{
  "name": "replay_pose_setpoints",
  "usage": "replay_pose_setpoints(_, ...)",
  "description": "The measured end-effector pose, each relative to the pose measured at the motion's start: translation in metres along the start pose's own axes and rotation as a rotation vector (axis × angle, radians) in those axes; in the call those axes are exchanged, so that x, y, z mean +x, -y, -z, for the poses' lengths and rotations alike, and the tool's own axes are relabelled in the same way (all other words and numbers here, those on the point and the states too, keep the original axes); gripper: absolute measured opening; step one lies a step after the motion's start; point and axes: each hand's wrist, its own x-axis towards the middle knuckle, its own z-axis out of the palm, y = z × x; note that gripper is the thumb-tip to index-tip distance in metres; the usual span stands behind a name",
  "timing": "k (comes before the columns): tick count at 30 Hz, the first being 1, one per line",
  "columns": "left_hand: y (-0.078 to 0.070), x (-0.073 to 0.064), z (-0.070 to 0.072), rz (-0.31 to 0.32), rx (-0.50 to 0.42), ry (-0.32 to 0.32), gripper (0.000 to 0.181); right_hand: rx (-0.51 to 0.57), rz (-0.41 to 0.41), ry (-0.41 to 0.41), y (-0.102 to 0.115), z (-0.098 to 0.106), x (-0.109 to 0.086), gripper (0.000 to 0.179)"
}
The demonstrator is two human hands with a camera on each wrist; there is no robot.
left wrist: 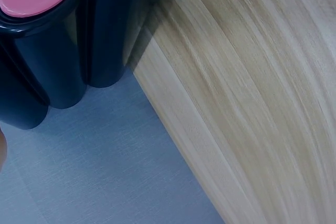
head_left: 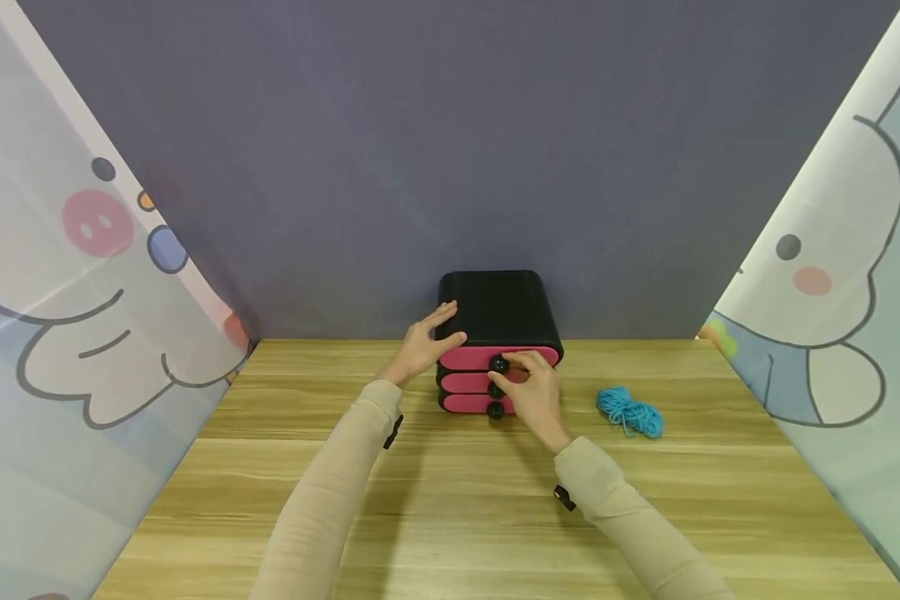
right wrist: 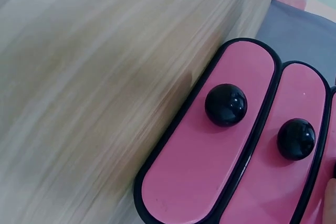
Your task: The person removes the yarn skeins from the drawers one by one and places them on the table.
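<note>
A small black cabinet (head_left: 498, 308) with three pink-fronted drawers stands on the wooden table against the grey backdrop. Each drawer bears a round black knob. My left hand (head_left: 423, 342) rests on the cabinet's upper left edge, fingers extended. With thumb and fingers, my right hand (head_left: 536, 396) pinches the top drawer's knob (head_left: 498, 364). All three drawers look closed. In the right wrist view the bottom knob (right wrist: 226, 105) and the middle knob (right wrist: 296, 139) show plainly, and one fingertip (right wrist: 329, 203) appears at the right edge beside the top knob, which is mostly cut off.
A bundle of blue cord (head_left: 630, 412) lies on the table (head_left: 450, 517) to the right of the cabinet. Behind stands a grey backdrop (head_left: 450, 133). Panels with cartoon animals flank the table on the left (head_left: 52, 350) and right (head_left: 840, 325).
</note>
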Motion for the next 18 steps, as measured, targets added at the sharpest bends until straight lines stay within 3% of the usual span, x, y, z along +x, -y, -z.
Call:
replay_pose_setpoints(12, 0.0016, 0.0000, 0.0012, 0.002, 0.009, -0.008, 0.068, 0.031, 0.037, -0.016, 0.0001, -0.0018, -0.0033, 0.032)
replay_pose_setpoints(18, 0.0014, -0.0008, 0.0013, 0.002, 0.001, -0.003, 0.069, 0.115, -0.025, -0.021, 0.0004, 0.0040, -0.0066, 0.031)
